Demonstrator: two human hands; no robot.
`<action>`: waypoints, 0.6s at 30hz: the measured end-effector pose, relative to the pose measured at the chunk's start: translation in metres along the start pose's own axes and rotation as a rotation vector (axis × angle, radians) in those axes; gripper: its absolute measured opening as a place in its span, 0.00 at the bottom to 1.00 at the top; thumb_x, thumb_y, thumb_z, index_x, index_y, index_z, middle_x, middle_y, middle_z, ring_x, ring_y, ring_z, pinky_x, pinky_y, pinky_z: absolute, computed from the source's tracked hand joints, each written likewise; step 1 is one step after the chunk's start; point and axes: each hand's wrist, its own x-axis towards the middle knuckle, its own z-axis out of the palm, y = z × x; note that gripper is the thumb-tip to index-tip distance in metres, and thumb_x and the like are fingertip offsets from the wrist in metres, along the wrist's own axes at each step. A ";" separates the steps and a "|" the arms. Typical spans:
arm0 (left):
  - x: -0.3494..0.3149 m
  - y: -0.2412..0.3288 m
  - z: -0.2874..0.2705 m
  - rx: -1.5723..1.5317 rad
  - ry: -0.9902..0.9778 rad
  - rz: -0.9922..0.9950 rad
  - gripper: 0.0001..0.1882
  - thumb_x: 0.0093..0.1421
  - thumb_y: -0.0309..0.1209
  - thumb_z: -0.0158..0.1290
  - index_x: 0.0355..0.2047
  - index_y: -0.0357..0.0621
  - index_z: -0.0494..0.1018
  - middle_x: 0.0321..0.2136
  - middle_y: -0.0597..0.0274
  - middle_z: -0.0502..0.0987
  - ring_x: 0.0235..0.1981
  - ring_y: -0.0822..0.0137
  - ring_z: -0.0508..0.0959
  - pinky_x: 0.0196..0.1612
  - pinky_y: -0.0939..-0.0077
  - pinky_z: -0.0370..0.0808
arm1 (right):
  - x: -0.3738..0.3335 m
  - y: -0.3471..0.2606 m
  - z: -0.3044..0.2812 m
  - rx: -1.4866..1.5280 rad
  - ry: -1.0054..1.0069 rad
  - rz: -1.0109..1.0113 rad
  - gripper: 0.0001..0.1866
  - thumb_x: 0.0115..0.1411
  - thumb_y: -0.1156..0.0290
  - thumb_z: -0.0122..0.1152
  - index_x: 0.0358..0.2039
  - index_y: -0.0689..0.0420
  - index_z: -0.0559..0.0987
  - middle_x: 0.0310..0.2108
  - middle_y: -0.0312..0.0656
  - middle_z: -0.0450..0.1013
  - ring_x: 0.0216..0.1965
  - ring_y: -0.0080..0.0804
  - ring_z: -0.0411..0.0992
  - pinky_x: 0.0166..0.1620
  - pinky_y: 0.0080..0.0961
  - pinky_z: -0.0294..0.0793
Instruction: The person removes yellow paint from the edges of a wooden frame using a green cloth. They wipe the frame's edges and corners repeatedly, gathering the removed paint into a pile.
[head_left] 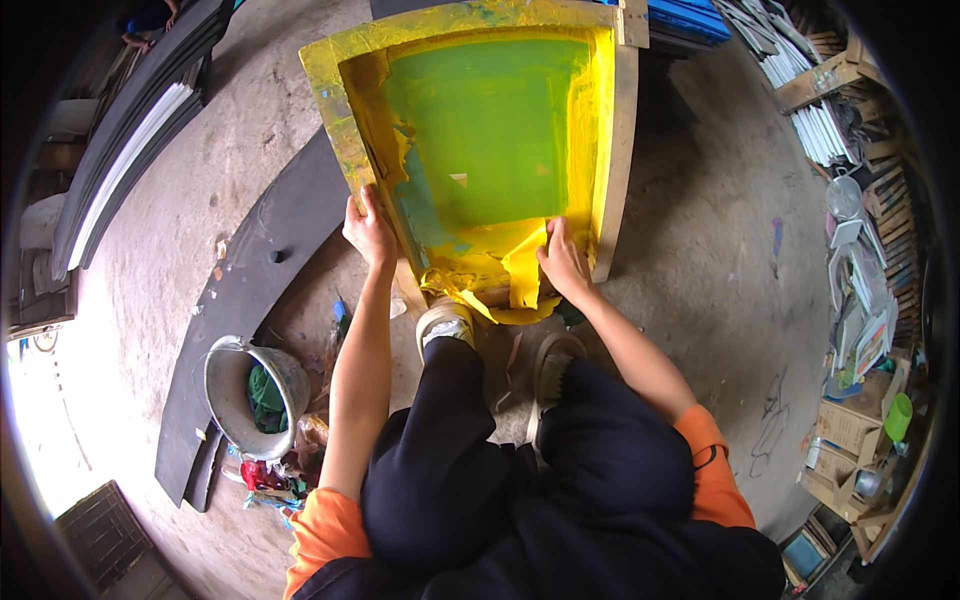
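In front of me stands a wooden screen-printing frame (345, 130), smeared with yellow ink, its mesh (490, 130) green and yellow. My left hand (370, 230) grips the frame's left side rail, with the fingers partly hidden behind the wood. My right hand (563, 262) is closed in a pinch on a loose strip of yellow film (522, 270) near the frame's lower right. The film hangs peeled and curled along the bottom edge, above my shoes. What the film is made of, dried ink or tape, I cannot tell.
A grey bucket (228, 390) with green cloth inside stands at my left, beside crumpled plastic waste (290, 470). A black sheet (270, 225) lies on the concrete floor. Stacked panels (140, 150) lean at far left. Cardboard boxes (845, 440) and shelving line the right.
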 end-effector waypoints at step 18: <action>-0.011 -0.005 -0.012 -0.023 0.091 0.008 0.23 0.59 0.47 0.46 0.24 0.36 0.71 0.11 0.55 0.69 0.13 0.66 0.66 0.19 0.70 0.63 | 0.048 0.006 -0.004 -0.017 -0.155 0.117 0.15 0.52 0.61 0.55 0.23 0.62 0.76 0.23 0.54 0.73 0.28 0.49 0.73 0.31 0.42 0.69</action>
